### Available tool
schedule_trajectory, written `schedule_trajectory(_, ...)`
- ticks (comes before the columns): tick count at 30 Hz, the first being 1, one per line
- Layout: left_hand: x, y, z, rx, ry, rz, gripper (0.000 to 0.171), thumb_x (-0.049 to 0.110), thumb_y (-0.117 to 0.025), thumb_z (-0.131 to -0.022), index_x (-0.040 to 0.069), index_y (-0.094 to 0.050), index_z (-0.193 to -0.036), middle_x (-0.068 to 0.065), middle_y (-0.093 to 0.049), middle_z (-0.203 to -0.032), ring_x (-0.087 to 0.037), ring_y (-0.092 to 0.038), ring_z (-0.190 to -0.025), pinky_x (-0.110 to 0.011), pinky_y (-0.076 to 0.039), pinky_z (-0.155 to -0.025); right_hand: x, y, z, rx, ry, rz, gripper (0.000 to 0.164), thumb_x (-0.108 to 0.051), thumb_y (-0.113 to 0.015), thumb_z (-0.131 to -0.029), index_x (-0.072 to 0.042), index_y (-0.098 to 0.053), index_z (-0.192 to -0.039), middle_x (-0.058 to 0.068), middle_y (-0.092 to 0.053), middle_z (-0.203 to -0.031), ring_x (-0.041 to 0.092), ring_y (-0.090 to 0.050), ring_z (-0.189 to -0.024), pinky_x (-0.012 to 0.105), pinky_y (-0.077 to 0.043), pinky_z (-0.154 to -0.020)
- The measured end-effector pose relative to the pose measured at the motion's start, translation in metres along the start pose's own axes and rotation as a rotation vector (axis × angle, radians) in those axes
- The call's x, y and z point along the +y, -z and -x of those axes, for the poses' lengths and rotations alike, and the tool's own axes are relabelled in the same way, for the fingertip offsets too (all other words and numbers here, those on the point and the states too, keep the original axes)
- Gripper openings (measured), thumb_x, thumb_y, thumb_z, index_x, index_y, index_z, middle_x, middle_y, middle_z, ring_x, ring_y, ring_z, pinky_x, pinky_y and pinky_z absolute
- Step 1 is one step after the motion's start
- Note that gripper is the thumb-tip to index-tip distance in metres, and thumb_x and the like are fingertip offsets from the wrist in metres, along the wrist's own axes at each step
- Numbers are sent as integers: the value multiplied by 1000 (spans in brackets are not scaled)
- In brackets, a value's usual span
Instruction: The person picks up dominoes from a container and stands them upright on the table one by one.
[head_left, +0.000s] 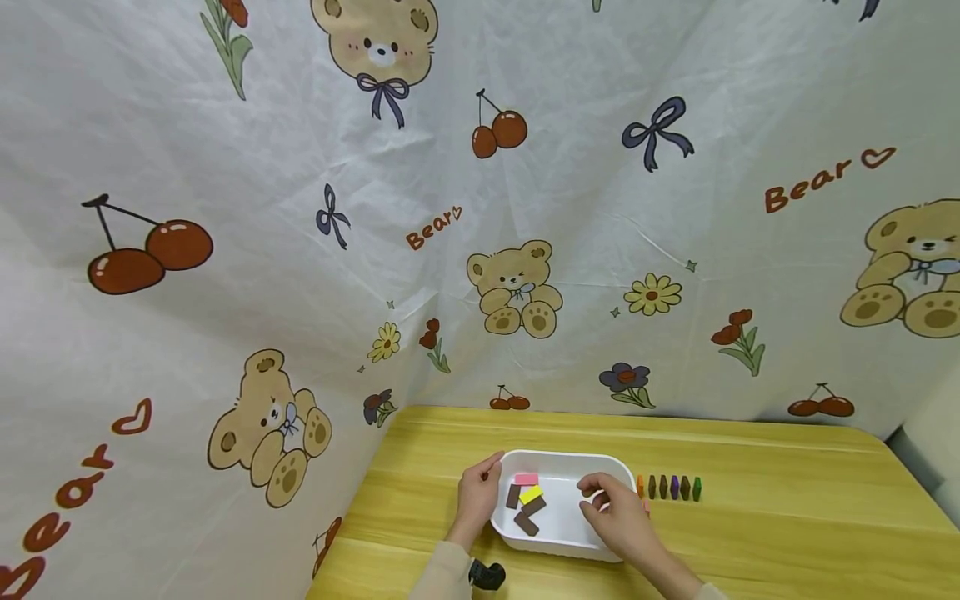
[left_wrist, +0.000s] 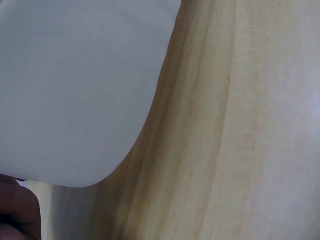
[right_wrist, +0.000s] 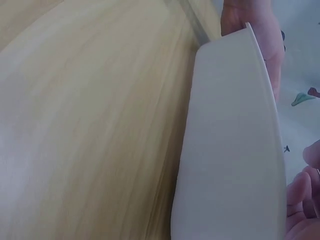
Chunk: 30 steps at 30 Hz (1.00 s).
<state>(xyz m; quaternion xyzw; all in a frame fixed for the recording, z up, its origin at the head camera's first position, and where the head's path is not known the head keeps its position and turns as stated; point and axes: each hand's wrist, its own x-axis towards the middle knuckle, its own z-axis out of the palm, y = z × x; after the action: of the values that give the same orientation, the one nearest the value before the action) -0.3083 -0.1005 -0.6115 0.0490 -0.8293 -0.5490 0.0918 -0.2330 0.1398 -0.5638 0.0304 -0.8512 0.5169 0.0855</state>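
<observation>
A white tray lies on the table with several small flat blocks inside: a pink block, a yellow block and brown blocks grouped at its left. My left hand holds the tray's left end at the rim; its grip is partly hidden. Over the tray's right part is my right hand, fingers loosely bent and thumb apart from them. I see nothing between those fingertips. In the right wrist view, the right fingers show beyond the tray's long wall.
Right of the tray, several blocks stand on edge in a row, including a purple block and a green block. A pink block is partly hidden by my right hand. A patterned cloth hangs behind the wooden table.
</observation>
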Motion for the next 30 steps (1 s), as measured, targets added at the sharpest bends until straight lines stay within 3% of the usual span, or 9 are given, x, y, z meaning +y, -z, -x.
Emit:
schedule_trajectory(7, -2, 0, -1, -5, 0, 5, 25, 21, -61, -104, 18, -77, -124, -8, -71, -133, -27, -64, -125, -46, -56, -103, -2, -14, -2, 0, 34, -15, 25, 9, -77, -79, -11, -71, -94, 0, -67, -87, 3, -55, -71, 19, -50, -65)
schedule_trajectory(13, -1, 0, -1, 2, -4, 2, 25, 21, -61, -104, 18, -77, -123, -8, -72, -132, -27, -65, -124, -46, -57, -102, -3, -21, -5, -18, 11, -8, 23, 7, -77, -80, -9, -71, -95, 2, -69, -88, 5, -55, -71, 19, -48, -65)
schedule_trajectory(16, 6, 2, 3, 12, -4, -15, 26, 21, -61, -104, 17, -77, -124, -9, -72, -132, -28, -65, -125, -44, -57, -102, -4, -23, -5, -22, 12, -11, 22, 7, -77, -80, -8, -71, -95, 3, -69, -89, 5, -55, -70, 19, -47, -64)
schedule_trajectory(24, 48, 17, 24, 5, -22, -7, 27, 16, -60, -103, 6, -75, -124, -17, -72, -129, -34, -66, -121, -48, -57, -100, -6, -29, -8, -39, 0, -15, 22, 4, -77, -79, -10, -71, -93, 1, -69, -88, 5, -55, -70, 19, -46, -62)
schedule_trajectory(30, 45, 15, 22, -11, 2, -9, 28, 17, -59, -105, 8, -74, -126, -16, -70, -132, -34, -64, -125, -49, -55, -104, -7, -33, -12, -58, -20, 3, 20, 3, -77, -79, -9, -71, -95, 1, -68, -88, 6, -54, -70, 19, -45, -63)
